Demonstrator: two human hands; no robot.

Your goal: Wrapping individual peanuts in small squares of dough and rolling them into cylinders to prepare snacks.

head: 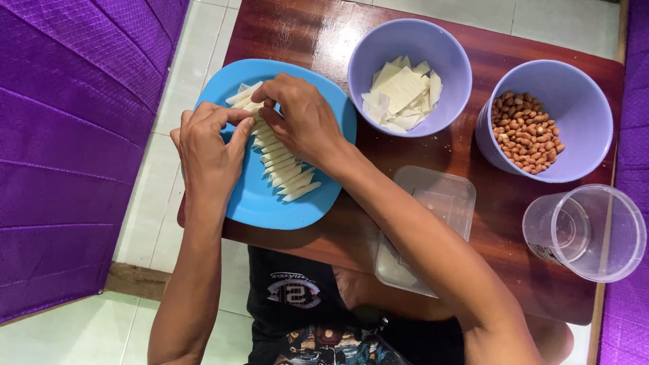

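Note:
A blue plate (267,203) lies at the left end of a dark wooden table (297,34). On it lies a row of several thin, pale rolled sticks (289,177). My left hand (209,152) and my right hand (304,118) meet over the upper part of the plate. Their fingertips pinch one pale piece (259,127) between them at the top of the row. Whether that piece is rolled or flat is hidden by the fingers.
A lilac bowl of flat pale wrapper pieces (402,91) stands behind the plate. To its right is a lilac bowl of peanuts (526,132). A clear lidded box (433,209) and a clear cup with water (585,233) sit nearer. Purple cushions flank both sides.

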